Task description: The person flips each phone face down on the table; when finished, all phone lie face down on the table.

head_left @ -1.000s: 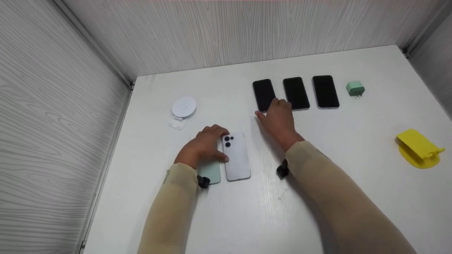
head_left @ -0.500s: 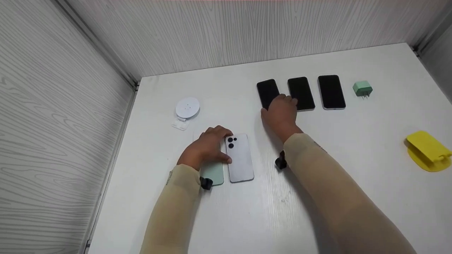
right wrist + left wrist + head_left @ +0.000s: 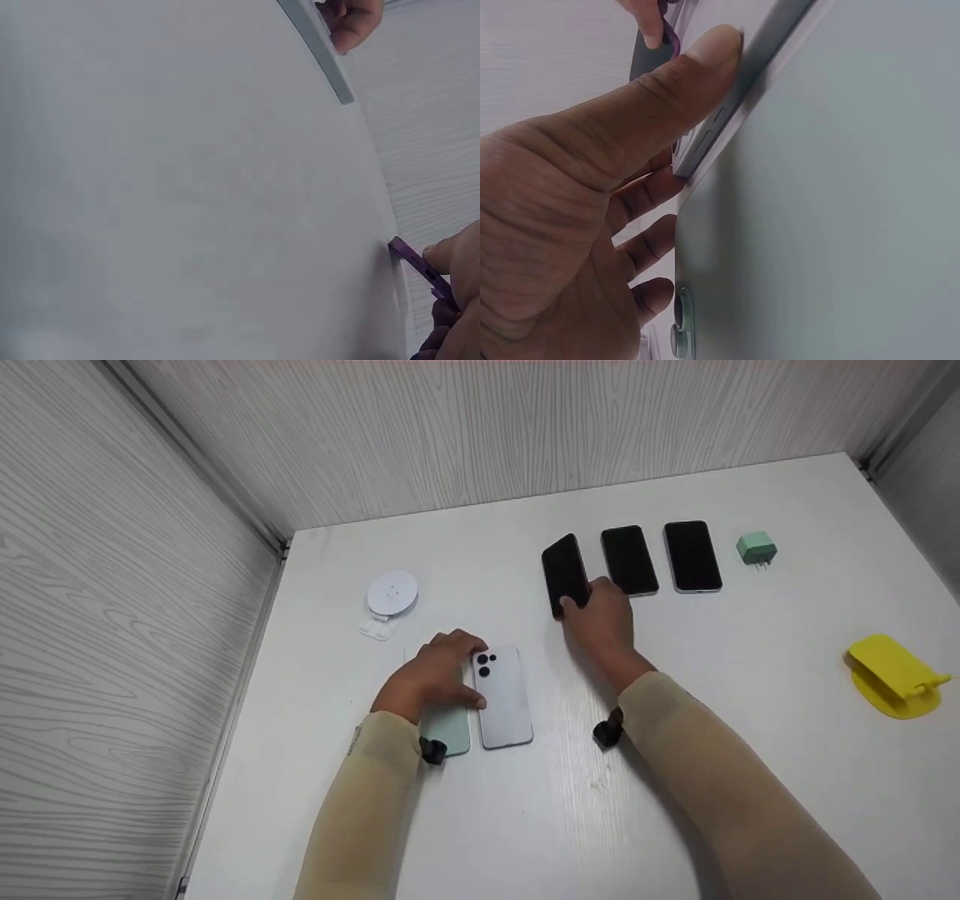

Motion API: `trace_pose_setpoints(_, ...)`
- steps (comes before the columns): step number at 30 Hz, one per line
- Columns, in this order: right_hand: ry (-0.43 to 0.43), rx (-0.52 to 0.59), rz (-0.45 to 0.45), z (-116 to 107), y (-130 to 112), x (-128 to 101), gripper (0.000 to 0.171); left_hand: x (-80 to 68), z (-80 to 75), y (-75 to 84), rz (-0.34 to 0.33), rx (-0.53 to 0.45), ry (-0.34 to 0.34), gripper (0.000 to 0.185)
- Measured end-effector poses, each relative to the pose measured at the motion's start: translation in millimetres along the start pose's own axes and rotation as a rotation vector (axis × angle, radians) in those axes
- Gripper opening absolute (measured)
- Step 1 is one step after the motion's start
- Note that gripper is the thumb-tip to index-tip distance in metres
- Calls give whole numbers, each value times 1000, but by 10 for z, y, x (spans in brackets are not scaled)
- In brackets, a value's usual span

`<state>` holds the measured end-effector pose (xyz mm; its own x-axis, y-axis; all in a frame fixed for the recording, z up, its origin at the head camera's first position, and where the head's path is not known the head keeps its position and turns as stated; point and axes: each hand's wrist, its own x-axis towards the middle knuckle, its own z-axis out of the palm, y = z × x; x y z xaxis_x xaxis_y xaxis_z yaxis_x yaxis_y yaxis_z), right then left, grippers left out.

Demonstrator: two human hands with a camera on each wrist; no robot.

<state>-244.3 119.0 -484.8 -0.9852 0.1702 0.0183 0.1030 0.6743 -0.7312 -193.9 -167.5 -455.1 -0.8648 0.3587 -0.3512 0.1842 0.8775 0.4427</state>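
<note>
The right hand [image 3: 600, 611] now pinches the near end of the leftmost black phone [image 3: 564, 572], tilted up off the table where it lay flat a moment ago. The left hand [image 3: 435, 671] still rests on the mint phone [image 3: 448, 727], thumb against the silver phone [image 3: 504, 697].
</note>
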Motion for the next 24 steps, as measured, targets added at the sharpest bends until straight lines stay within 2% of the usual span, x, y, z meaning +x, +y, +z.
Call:
trace_pose_setpoints(3, 52, 48, -47, -39, 47, -111, 38, 3, -6, 10, -7, 2, -6, 91)
trace_pose_setpoints(9, 124, 74, -151, -122, 80, -351, 30, 30, -24, 35, -23, 19, -10, 92)
trace_pose_setpoints(20, 106, 91, -192, -197, 133, -849, 23, 71, -54, 107, -34, 51, -36, 93)
trace_pose_setpoints(24, 73, 64, -207, -193, 143, -1010, 20, 100, -43, 186, -48, 78, -16, 86)
